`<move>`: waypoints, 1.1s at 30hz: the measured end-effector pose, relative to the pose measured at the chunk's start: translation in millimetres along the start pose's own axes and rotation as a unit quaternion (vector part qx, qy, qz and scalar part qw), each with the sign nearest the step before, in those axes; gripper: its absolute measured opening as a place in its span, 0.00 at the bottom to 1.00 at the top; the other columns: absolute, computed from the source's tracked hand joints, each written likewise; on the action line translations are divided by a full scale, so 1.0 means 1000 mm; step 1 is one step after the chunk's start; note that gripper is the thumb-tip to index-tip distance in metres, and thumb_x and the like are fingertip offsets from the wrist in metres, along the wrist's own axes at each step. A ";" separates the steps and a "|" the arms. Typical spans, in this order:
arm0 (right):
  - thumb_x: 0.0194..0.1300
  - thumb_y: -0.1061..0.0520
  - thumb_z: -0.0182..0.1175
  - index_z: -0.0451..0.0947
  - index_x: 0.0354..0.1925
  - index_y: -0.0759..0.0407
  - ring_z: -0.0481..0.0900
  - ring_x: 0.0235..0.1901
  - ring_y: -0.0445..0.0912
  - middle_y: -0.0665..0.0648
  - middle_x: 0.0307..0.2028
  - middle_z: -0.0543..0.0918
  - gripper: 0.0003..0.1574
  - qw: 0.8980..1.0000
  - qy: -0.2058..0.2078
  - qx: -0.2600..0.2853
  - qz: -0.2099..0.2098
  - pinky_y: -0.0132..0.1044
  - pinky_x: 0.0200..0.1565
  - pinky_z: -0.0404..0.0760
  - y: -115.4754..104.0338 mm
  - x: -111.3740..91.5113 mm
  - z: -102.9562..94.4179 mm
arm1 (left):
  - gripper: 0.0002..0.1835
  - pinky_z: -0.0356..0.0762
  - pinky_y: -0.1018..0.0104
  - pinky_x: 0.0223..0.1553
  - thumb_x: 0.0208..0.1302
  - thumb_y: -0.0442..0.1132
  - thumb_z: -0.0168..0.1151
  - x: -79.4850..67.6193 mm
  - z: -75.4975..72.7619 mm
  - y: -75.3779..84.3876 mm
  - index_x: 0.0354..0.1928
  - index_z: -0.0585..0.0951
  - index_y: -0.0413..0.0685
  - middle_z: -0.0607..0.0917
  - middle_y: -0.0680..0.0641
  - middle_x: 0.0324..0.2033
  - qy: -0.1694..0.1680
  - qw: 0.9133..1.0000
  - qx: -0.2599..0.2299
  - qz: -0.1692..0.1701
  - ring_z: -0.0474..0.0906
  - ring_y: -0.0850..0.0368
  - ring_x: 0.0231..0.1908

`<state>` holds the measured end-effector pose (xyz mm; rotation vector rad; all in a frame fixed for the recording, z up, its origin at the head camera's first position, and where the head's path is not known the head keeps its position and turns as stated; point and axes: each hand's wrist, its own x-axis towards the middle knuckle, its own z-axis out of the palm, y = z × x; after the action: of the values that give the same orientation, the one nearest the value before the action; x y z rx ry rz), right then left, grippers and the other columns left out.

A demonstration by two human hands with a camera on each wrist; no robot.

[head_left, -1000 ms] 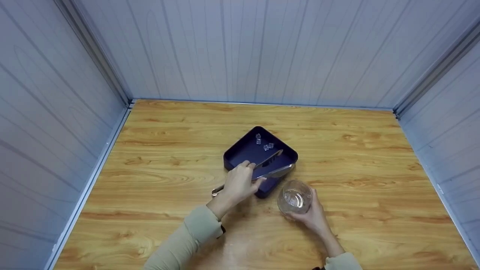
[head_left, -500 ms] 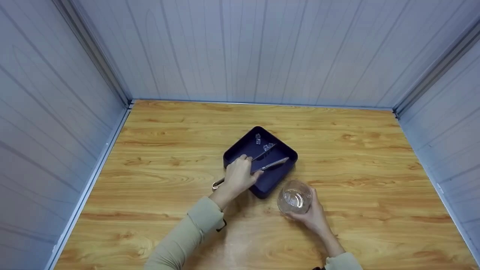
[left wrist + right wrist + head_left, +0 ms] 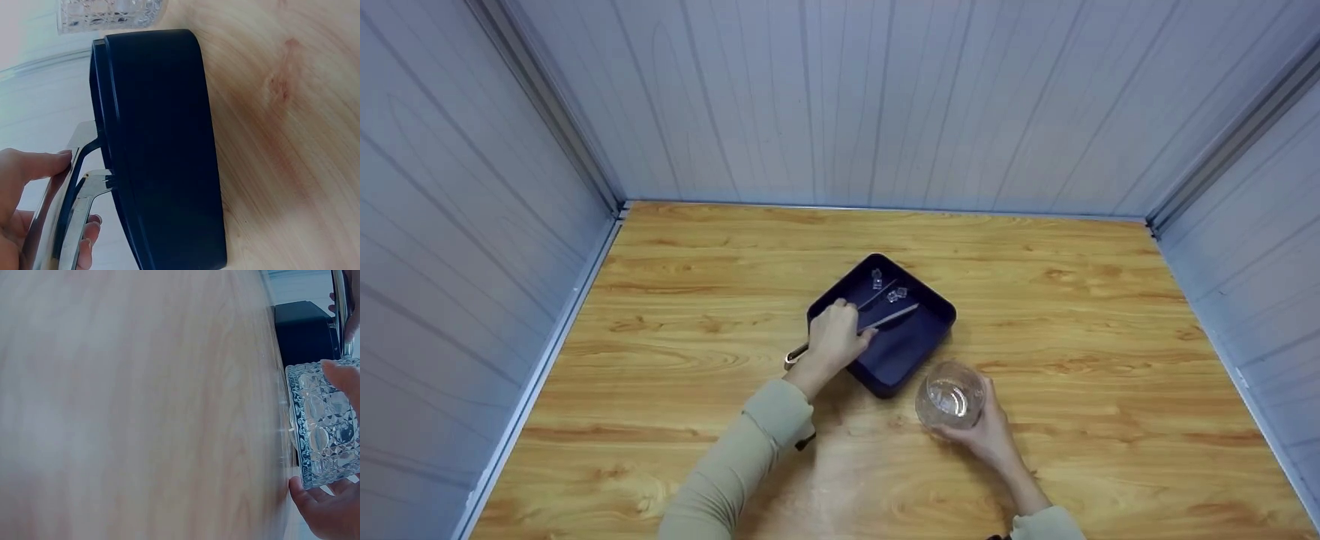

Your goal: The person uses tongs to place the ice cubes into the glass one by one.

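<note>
My left hand [image 3: 832,339] grips metal tongs [image 3: 894,318] over the dark blue tray [image 3: 894,364]. Their two arms stand apart and reach into the tray, beside several small clear ice-like cubes [image 3: 897,294]. In the left wrist view, thumb and fingers lie on either side of the tongs [image 3: 67,214], while the tray's wall [image 3: 163,152] hides the tips. Just right of the tray's near corner, my right hand [image 3: 991,433] holds a clear glass [image 3: 949,394] around its side. The right wrist view shows the faceted pattern of this glass [image 3: 327,427].
Wood-grain table [image 3: 1110,360] surrounds the tray. Pale panel walls [image 3: 840,105] rise behind it and on both sides. In the left wrist view the cut glass [image 3: 109,14] stands close past the tray's end.
My left hand has moved away from me and slightly left. The tongs' tips have shifted from the tray's right rim, near the glass, toward the cubes. My right hand and the glass stay put.
</note>
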<state>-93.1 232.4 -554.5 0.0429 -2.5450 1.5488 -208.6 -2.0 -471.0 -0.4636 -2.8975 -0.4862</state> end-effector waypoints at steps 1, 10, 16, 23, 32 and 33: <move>0.27 0.56 0.77 0.56 0.59 0.60 0.66 0.53 0.58 0.65 0.53 0.69 0.61 1.000 0.002 0.003 -0.003 0.52 0.54 0.61 0.002 0.000 0.000 | 0.20 0.75 0.56 0.30 0.48 0.52 0.63 0.001 0.001 0.000 0.28 0.79 0.40 0.78 0.44 0.29 -0.003 1.000 0.000 -0.003 0.77 0.49 0.30; 0.28 0.59 0.77 0.56 0.59 0.61 0.65 0.54 0.59 0.66 0.53 0.68 0.61 1.000 -0.003 -0.002 0.006 0.52 0.55 0.60 -0.005 -0.001 -0.001 | 0.17 0.75 0.57 0.30 0.50 0.52 0.63 0.011 0.008 0.000 0.22 0.77 0.43 0.78 0.45 0.29 -0.021 1.000 0.002 -0.020 0.77 0.50 0.29; 0.29 0.66 0.74 0.55 0.57 0.71 0.65 0.52 0.65 0.73 0.51 0.68 0.57 1.000 0.000 -0.001 -0.012 0.56 0.53 0.60 -0.033 -0.004 -0.004 | 0.16 0.76 0.56 0.30 0.50 0.50 0.62 0.016 0.012 0.000 0.18 0.76 0.45 0.79 0.43 0.30 -0.026 0.999 -0.001 -0.025 0.77 0.48 0.30; 0.29 0.67 0.74 0.55 0.57 0.72 0.65 0.52 0.65 0.73 0.51 0.68 0.56 1.000 -0.002 -0.005 -0.003 0.55 0.53 0.60 -0.039 -0.006 -0.005 | 0.16 0.76 0.58 0.29 0.53 0.49 0.61 0.023 0.016 0.001 0.17 0.74 0.46 0.79 0.42 0.32 -0.044 0.999 0.006 -0.022 0.77 0.49 0.30; 0.27 0.60 0.77 0.55 0.59 0.63 0.65 0.54 0.60 0.68 0.53 0.68 0.61 1.000 -0.003 -0.002 0.008 0.53 0.55 0.60 -0.002 -0.001 0.000 | 0.14 0.75 0.57 0.30 0.53 0.47 0.61 0.027 0.022 -0.001 0.25 0.79 0.42 0.79 0.41 0.32 -0.034 0.999 0.020 -0.012 0.77 0.47 0.31; 0.27 0.59 0.77 0.55 0.60 0.62 0.65 0.54 0.59 0.67 0.53 0.68 0.62 1.000 -0.003 -0.002 0.011 0.52 0.55 0.60 0.000 -0.001 0.000 | 0.14 0.75 0.57 0.30 0.53 0.47 0.61 0.028 0.023 -0.001 0.25 0.79 0.42 0.79 0.41 0.32 -0.032 0.999 0.020 -0.011 0.77 0.47 0.31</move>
<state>-92.1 232.6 -554.4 0.0205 -2.5619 1.5529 -237.4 12.6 -486.5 -0.4508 -2.9704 -0.4228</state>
